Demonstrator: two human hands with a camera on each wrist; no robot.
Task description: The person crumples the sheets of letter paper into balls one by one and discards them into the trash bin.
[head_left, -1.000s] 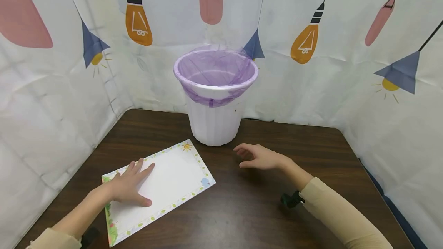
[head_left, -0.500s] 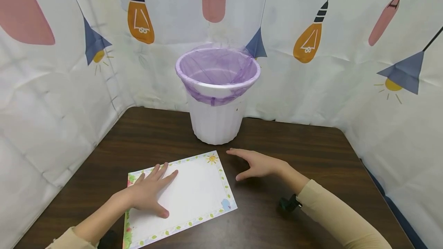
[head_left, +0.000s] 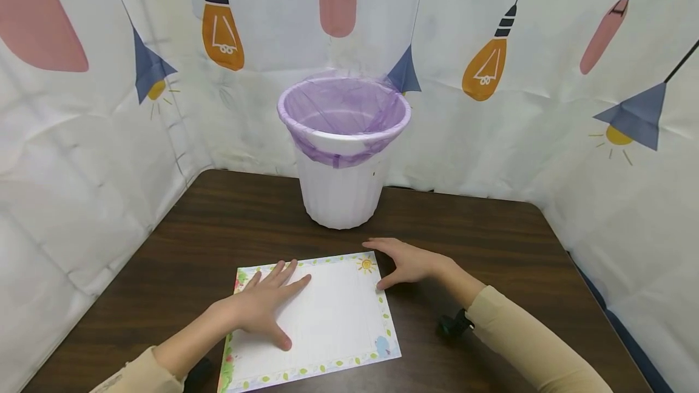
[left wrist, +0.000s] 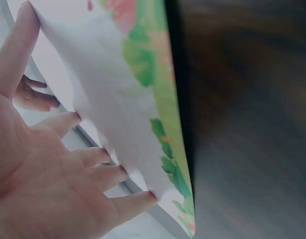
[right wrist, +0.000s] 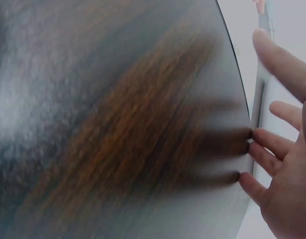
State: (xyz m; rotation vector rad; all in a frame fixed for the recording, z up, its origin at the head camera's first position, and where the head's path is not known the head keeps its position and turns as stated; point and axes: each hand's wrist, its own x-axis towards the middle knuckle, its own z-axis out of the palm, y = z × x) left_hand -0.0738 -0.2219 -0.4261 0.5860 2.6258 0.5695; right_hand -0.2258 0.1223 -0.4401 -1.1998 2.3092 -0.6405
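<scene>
A white sheet of paper (head_left: 338,314) with a printed border of leaves, a sun and a blue bird lies on the dark wooden table. Spread flat across its left half is my left hand (head_left: 262,308), fingertips pressing on the paper; the left wrist view shows those fingertips on the sheet (left wrist: 108,99) beside its green printed edge. My right hand (head_left: 409,262) is at the sheet's far right corner, thumb and fingers parted, with nothing gripped. In the right wrist view, fingertips of the right hand (right wrist: 277,149) meet the tabletop close to the paper's edge.
Behind the paper stands a white ribbed bin (head_left: 344,193) lined with a purple bag. The brown table (head_left: 475,229) has its back edge against a white curtain (head_left: 437,156) printed with lamps and bulbs, which also hangs on both sides.
My left hand has slid the paper to the right and turned it straighter. The right hand has opened wider and now sits at the paper's corner. The bin has stayed put.
</scene>
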